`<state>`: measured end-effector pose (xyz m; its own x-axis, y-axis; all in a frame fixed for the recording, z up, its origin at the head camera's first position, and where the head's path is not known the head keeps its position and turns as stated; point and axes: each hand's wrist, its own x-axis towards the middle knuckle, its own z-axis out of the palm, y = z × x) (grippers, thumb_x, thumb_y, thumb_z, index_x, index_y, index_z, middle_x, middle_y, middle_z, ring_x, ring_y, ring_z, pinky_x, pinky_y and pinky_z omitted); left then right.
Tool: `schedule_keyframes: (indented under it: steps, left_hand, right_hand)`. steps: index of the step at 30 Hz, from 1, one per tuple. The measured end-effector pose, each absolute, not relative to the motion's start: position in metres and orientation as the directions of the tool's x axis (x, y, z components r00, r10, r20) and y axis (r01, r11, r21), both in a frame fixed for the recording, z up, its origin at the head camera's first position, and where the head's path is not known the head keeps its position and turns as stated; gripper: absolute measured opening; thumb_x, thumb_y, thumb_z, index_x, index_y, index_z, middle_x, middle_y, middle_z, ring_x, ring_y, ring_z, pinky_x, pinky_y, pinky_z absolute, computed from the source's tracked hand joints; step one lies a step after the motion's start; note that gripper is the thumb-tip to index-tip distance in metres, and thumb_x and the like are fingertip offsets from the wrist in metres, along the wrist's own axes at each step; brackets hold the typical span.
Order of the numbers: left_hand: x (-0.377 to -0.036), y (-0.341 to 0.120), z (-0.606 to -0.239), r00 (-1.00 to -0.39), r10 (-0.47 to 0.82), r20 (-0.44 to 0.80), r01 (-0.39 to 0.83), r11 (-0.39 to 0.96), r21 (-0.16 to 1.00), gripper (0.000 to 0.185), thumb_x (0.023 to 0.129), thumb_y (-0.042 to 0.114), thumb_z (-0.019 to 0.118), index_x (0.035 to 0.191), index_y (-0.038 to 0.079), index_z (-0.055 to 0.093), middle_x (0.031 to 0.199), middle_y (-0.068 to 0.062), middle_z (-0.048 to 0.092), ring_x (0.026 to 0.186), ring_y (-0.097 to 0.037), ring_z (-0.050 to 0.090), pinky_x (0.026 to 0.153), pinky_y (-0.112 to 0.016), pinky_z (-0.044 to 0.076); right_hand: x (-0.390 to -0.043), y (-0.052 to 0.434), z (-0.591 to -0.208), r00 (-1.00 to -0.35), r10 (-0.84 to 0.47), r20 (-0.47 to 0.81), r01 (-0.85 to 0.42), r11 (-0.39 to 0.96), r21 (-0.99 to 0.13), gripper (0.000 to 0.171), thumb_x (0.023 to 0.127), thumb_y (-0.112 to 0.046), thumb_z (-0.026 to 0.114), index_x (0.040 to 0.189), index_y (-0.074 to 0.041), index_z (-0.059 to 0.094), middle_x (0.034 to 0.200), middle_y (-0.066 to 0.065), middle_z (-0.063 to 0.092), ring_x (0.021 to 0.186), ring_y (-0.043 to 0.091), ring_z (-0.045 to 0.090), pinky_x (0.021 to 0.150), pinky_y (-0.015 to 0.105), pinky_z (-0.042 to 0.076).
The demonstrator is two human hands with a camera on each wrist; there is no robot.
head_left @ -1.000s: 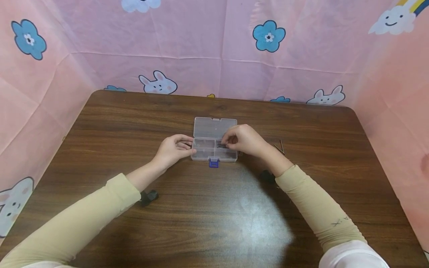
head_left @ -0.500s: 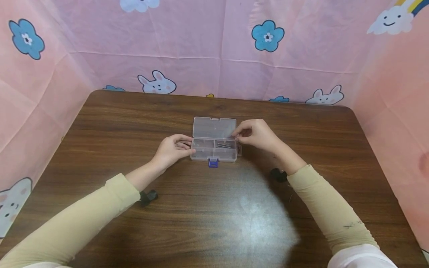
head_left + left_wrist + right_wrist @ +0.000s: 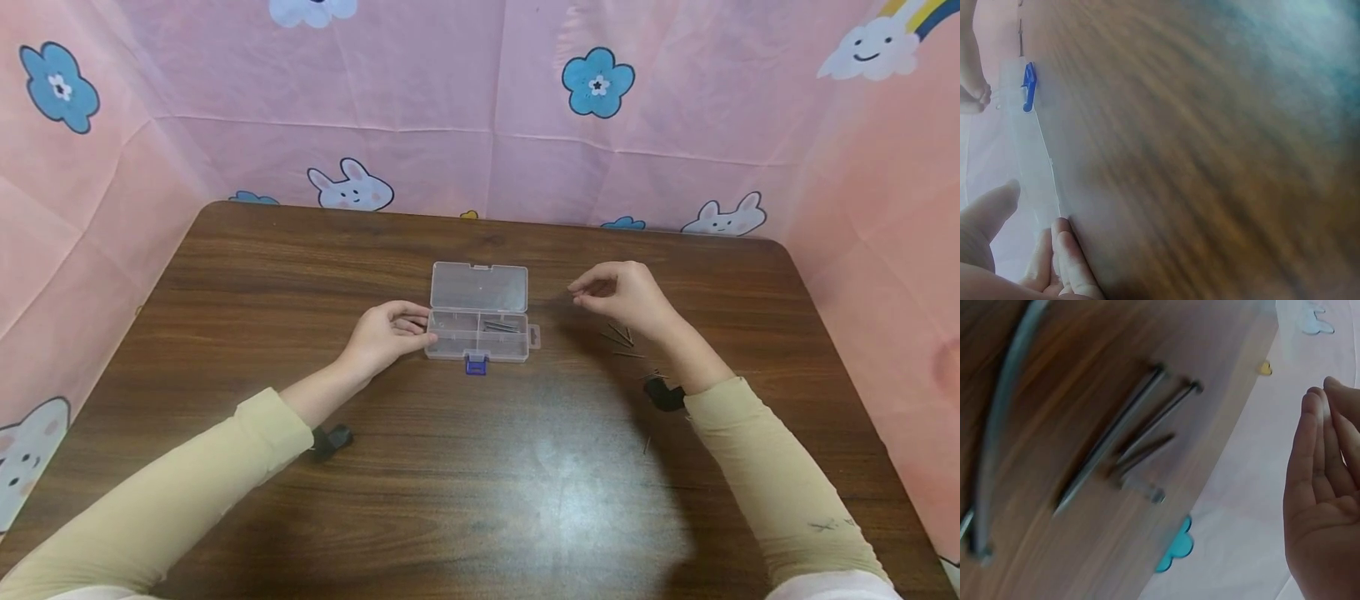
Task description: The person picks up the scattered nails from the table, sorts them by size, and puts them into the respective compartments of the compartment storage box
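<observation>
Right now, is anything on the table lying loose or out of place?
Yes. Several nails lie scattered on the bare table to the right of the open clear box, under the right hand, at mixed angles. A few more already lie inside one compartment of the box. The left hand rests against the box's left side.

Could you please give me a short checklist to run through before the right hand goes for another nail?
1. Clear box lid open: ok.
2. Left hand touching the box's left end: ok.
3. Right hand free of any nail: ok, palm shows bare in the right wrist view.
4. Loose nails lying on the table below the right hand: ok.
5. Nails already in the box's right compartment: ok.
</observation>
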<state>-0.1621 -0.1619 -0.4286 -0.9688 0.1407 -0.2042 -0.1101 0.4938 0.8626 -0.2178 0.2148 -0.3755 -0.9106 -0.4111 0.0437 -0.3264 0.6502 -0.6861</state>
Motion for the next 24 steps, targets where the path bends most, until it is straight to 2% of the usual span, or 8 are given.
schedule_keyframes:
  steps: [9, 15, 24]
  left_hand:
    - [-0.161, -0.162, -0.428, -0.968, 0.138, -0.208, -0.115, 0.493, 0.862, 0.047, 0.095, 0.014, 0.081, 0.137, 0.000, 0.066, 0.133, -0.020, 0.072, 0.113, -0.031, 0.072, 0.092, -0.028, 0.058]
    - [-0.161, -0.161, -0.427, -0.968, 0.140, -0.208, -0.114, 0.494, 0.862, 0.047, 0.095, 0.015, 0.081, 0.136, 0.000, 0.066, 0.132, -0.021, 0.072, 0.113, -0.031, 0.072, 0.088, -0.022, 0.056]
    - [-0.160, -0.161, -0.427, -0.970, 0.136, -0.203, -0.112, 0.490, 0.865, 0.047, 0.094, 0.014, 0.082, 0.136, 0.000, 0.067, 0.131, -0.021, 0.072, 0.112, -0.030, 0.072, 0.087, -0.020, 0.055]
  right_hand:
    - [-0.213, 0.245, -0.378, -0.936, -0.347, 0.059, -0.297, 0.692, -0.658, 0.016, 0.096, -0.007, 0.079, 0.112, -0.003, 0.081, 0.106, 0.016, 0.082, 0.082, -0.006, 0.067, 0.075, 0.010, 0.052]
    - [-0.209, 0.260, -0.382, -0.948, -0.316, 0.047, -0.270, 0.715, -0.645, 0.016, 0.096, -0.010, 0.080, 0.111, -0.003, 0.081, 0.106, 0.017, 0.082, 0.080, -0.008, 0.065, 0.074, 0.011, 0.051]
    - [-0.207, 0.276, -0.392, -0.957, -0.290, 0.015, -0.226, 0.711, -0.665, 0.017, 0.094, -0.007, 0.081, 0.110, 0.000, 0.081, 0.104, 0.020, 0.081, 0.077, -0.008, 0.065, 0.072, 0.010, 0.051]
